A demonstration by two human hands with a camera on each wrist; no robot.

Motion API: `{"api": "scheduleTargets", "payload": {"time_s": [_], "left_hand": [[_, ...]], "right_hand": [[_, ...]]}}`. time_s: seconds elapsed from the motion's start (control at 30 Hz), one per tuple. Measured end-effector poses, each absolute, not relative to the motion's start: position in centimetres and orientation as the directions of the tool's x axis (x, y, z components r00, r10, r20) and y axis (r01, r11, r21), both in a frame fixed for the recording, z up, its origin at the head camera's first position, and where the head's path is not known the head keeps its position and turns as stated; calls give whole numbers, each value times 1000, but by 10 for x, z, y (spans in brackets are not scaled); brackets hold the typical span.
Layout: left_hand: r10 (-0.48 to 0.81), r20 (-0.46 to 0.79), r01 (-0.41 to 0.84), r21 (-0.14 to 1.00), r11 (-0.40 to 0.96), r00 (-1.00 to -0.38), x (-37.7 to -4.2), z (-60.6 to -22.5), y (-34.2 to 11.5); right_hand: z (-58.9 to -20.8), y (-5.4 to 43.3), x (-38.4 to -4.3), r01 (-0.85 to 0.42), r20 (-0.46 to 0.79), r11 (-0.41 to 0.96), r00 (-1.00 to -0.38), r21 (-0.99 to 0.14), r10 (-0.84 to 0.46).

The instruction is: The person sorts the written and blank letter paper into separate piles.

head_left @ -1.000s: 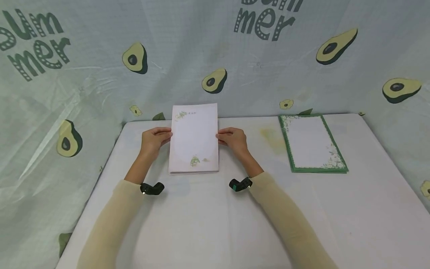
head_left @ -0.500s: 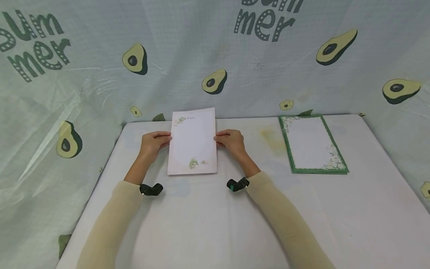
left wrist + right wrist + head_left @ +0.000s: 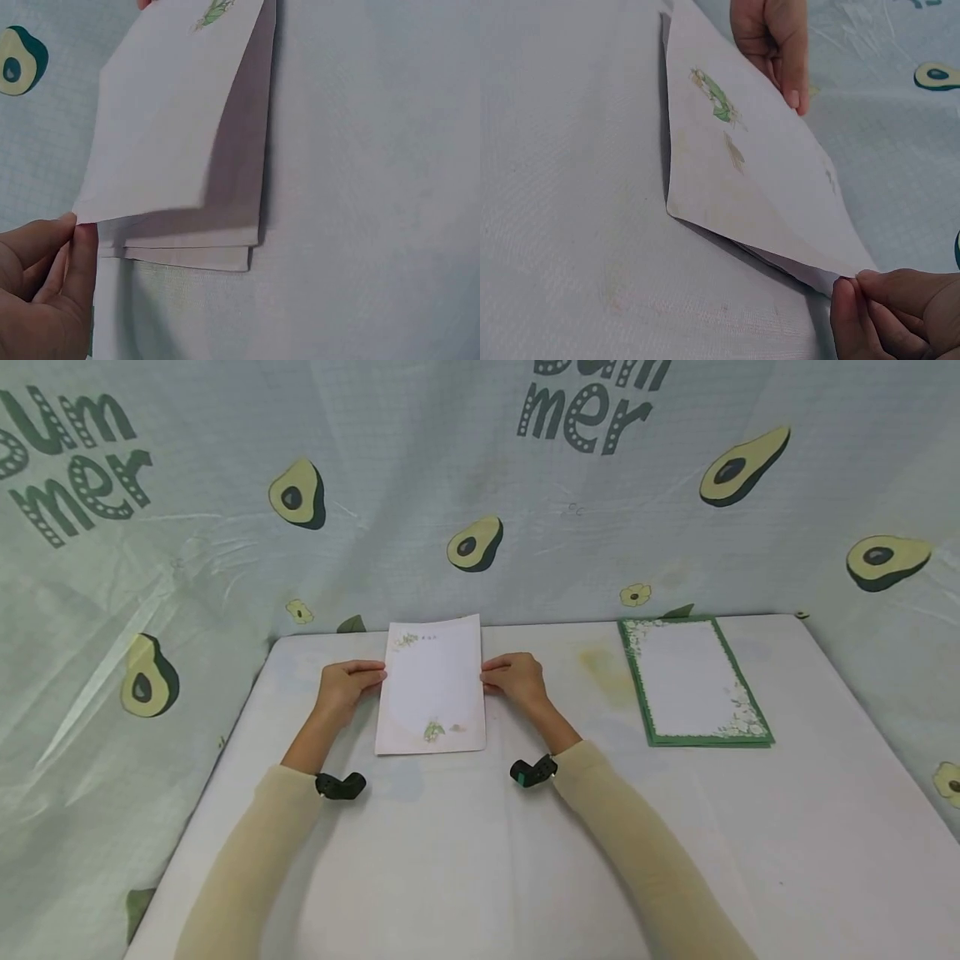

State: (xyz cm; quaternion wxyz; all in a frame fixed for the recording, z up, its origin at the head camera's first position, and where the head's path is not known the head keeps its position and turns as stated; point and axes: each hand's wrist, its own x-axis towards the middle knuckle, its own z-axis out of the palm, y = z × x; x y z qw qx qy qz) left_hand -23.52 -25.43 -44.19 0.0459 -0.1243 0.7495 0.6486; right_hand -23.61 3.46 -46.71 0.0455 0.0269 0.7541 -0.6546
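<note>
A sheet of decorated stationery paper (image 3: 432, 681), white with pale pink edges and small green plant prints, slopes up toward its far end. My left hand (image 3: 345, 687) pinches its left edge and my right hand (image 3: 517, 679) pinches its right edge, both between thumb and fingers. In the left wrist view, the sheet is lifted and bowed over more sheets of paper (image 3: 236, 217), which lie slightly out of line on the table. The right wrist view shows a gap beneath the sheet beside the right hand's fingertips (image 3: 866, 275).
To the right, a stack of white sheets with green floral borders (image 3: 690, 681) lies on the white-covered table (image 3: 450, 860). Behind the table's far edge hangs a pale curtain (image 3: 390, 468) printed with avocados and lettering. Each wrist carries a small black camera.
Both hands have lowered the sheet and brought it slightly toward me. Its near edge now covers the papers below, which showed under it a second ago. The green-bordered stack has not moved.
</note>
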Motion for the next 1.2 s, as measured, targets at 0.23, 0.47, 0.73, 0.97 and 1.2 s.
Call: {"api": "scheduleTargets", "payload": {"time_s": [0.23, 0.47, 0.73, 0.97, 1.2], "left_hand": [[-113, -231, -248, 954, 170, -966, -237, -447, -256], [-84, -207, -222, 933, 282, -975, -239, -444, -254], [-111, -167, -199, 877, 438, -980, -238, -446, -253], [-80, -72, -107, 772, 626, -994, -228, -447, -260], [-6, 74, 41, 621, 783, -997, -196, -438, -273]], "right_hand": [[-474, 34, -238, 100, -107, 149, -993, -984, -40], [-472, 36, -239, 100, -108, 178, -993, -979, -37], [-477, 33, -243, 112, -122, 214, -992, -970, -33], [-473, 48, -233, 49, -99, 347, -987, -936, -127], [-466, 117, -203, -102, -3, 413, -969, -905, -247]]}}
